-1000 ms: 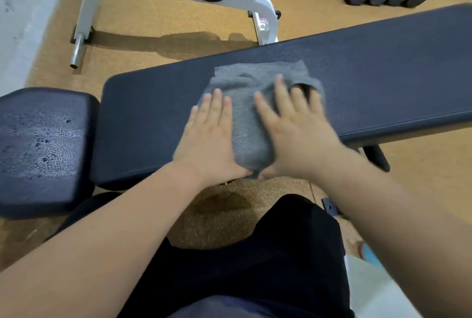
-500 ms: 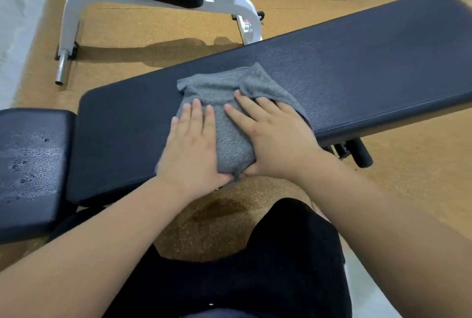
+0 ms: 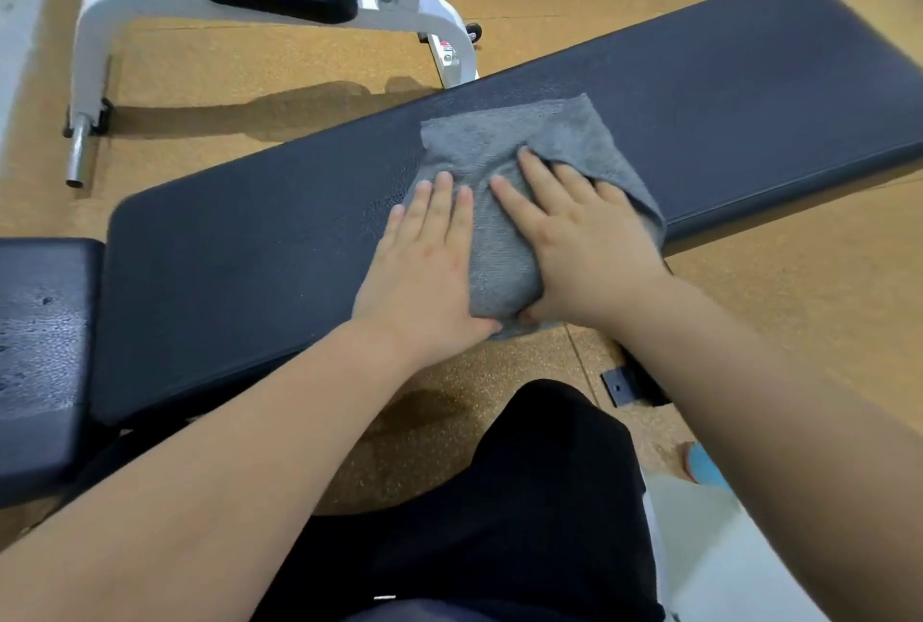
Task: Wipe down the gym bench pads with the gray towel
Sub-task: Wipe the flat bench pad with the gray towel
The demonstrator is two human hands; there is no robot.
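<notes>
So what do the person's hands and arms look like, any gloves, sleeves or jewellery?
Both are bare. The left hand and right hand wear no gloves, and no rings, watch or wristband show. No sleeve covers either forearm within the picture. Below the arms the person wears black clothing.

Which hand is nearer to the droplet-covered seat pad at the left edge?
Left. The left hand rests on the gray towel at its seat pad side; the right hand rests on its far side.
</notes>
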